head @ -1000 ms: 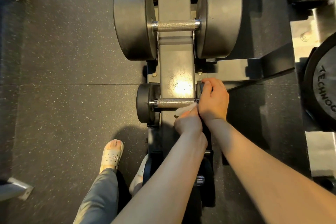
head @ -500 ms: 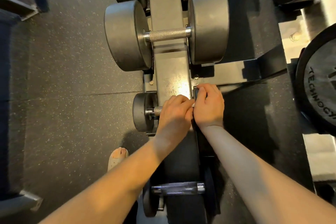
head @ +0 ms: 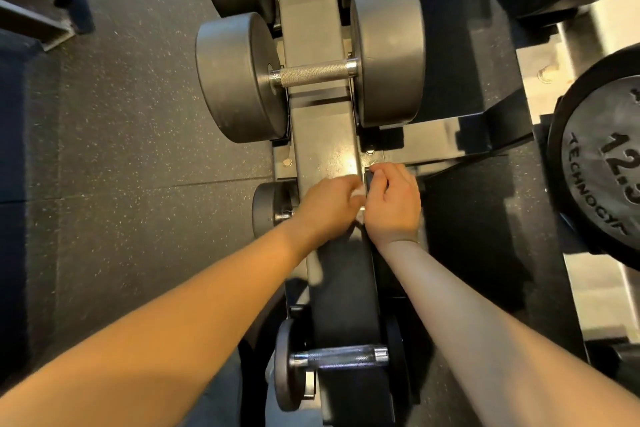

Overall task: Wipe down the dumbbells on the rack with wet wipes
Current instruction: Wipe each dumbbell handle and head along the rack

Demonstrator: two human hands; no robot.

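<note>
- The small dumbbell (head: pixel 270 208) lies across the rack (head: pixel 322 135), under both hands. Only its left head shows clearly, just to the left of the left hand.
- The wet wipe (head: pixel 358 193) shows as a white scrap in the gap between the two hands.
- The left hand (head: pixel 325 208) is curled around the wipe and over the dumbbell's handle, which is hidden beneath it.
- The right hand (head: pixel 391 204) has its fingers wrapped over the dumbbell's right head, seemingly steadying it.
- The step in hand looks like wiping this dumbbell's handle, close to the right head.
- The next move probably calls for drawing the wipe along the handle toward the left head, away from the right hand, while that hand keeps the dumbbell from rolling. The heads would follow.
- A large dumbbell (head: pixel 313 74) sits beyond the fingertips, farther up the rack. The lowest dumbbell (head: pixel 339 357) lies behind the wrists, between the forearms. I cannot tell whether either has been wiped.
- A weight plate (head: pixel 606 166) stands well apart, to the right of the right hand.
</note>
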